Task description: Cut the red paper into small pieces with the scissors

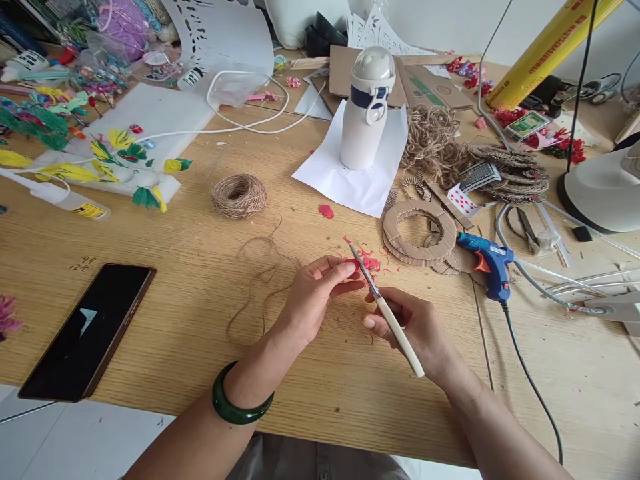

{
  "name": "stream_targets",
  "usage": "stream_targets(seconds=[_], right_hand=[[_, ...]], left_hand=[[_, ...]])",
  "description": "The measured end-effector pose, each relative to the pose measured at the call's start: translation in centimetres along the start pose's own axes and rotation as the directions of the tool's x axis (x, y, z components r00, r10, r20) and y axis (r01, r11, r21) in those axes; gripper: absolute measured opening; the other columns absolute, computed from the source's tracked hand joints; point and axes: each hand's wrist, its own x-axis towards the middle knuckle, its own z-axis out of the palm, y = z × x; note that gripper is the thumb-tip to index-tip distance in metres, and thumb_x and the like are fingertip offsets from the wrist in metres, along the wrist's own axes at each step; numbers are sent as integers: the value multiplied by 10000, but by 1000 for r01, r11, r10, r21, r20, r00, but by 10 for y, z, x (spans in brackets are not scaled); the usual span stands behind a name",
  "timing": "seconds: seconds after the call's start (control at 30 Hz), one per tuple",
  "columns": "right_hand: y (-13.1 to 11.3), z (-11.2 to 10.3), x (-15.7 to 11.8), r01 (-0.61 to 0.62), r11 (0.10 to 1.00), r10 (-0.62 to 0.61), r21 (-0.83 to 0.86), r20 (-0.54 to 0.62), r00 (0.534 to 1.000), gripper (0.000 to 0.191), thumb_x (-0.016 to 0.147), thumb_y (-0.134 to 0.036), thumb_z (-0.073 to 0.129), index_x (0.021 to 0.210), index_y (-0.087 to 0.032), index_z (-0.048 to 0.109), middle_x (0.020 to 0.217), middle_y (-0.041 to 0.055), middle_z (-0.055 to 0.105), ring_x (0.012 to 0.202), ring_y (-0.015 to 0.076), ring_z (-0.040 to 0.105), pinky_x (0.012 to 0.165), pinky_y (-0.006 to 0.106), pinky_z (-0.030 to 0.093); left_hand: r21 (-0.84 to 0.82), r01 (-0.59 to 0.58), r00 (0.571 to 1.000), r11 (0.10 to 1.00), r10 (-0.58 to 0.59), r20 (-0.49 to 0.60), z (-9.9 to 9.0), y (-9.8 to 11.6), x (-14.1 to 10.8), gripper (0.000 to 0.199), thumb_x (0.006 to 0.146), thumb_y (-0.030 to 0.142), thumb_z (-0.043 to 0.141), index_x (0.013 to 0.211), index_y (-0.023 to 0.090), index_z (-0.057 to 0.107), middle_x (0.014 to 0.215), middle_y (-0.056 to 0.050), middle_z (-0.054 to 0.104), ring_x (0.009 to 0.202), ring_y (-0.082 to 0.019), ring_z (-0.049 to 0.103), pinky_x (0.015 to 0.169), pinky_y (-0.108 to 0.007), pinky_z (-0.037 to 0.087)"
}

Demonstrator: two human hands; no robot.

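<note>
White-handled scissors (397,330) are in my right hand (413,327), their blades pointing up and left. The blades reach the fingertips of my left hand (320,290), which pinches a small red piece (354,263), mostly hidden by the fingers and blades. Red scraps (370,261) lie scattered on the wooden table just beyond both hands. A few red petal-like pieces (326,211) rest farther back. Loose brown twine (260,277) trails on the table to the left of my left hand.
A twine coil (239,196) and a phone (89,333) lie left. A white bottle (364,110) stands on paper behind the hands. To the right are a cardboard ring (395,233), a blue glue gun (495,263) with its cable, and a white lamp base (600,190).
</note>
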Motion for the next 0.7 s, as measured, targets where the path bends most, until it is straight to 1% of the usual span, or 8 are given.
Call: stream_targets(seconds=[0.23, 0.43, 0.5, 0.63, 0.7], right_hand=[[3, 0, 0, 22, 1000, -22, -21, -6, 1000, 445, 739, -541, 755, 874, -149, 593, 571, -29, 478, 494, 116, 433, 444, 248, 287], [3, 1, 1, 17, 1000, -17, -24, -2, 1000, 440, 738, -540, 755, 857, -148, 594, 574, -23, 488, 518, 131, 479, 463, 251, 315], [2, 0, 1, 9, 1000, -9, -20, 4, 1000, 432, 744, -533, 754, 863, -149, 595, 570, -26, 491, 506, 122, 464, 451, 246, 304], [0, 0, 0, 2, 1000, -2, -17, 5, 1000, 418, 748, -519, 756, 854, -149, 594, 546, -43, 476, 454, 89, 382, 417, 237, 269], [-1, 1, 0, -1, 1000, 1, -20, 2, 1000, 416, 744, -516, 760, 846, -149, 593, 542, -46, 471, 450, 85, 371, 410, 234, 265]], left_hand=[[1, -13, 1000, 1000, 13, 3, -1, 0, 0, 119, 761, 250, 746, 787, 135, 727, 819, -30, 726, 782, -132, 670, 801, -284, 570], [-29, -28, 1000, 999, 28, -4, -3, -1, 2, 98, 763, 233, 739, 766, 136, 723, 795, -22, 714, 758, -119, 667, 793, -271, 572], [-30, -28, 1000, 999, 27, -2, -4, -2, 2, 99, 765, 237, 738, 770, 138, 724, 791, -19, 712, 753, -116, 666, 788, -268, 574], [-35, -28, 1000, 999, 28, -2, -4, -3, 3, 92, 770, 237, 736, 766, 146, 724, 780, -8, 711, 744, -108, 666, 784, -256, 574], [-37, -26, 1000, 999, 25, -9, -4, -3, 3, 92, 766, 237, 742, 763, 147, 724, 770, -4, 710, 741, -106, 666, 781, -251, 575]])
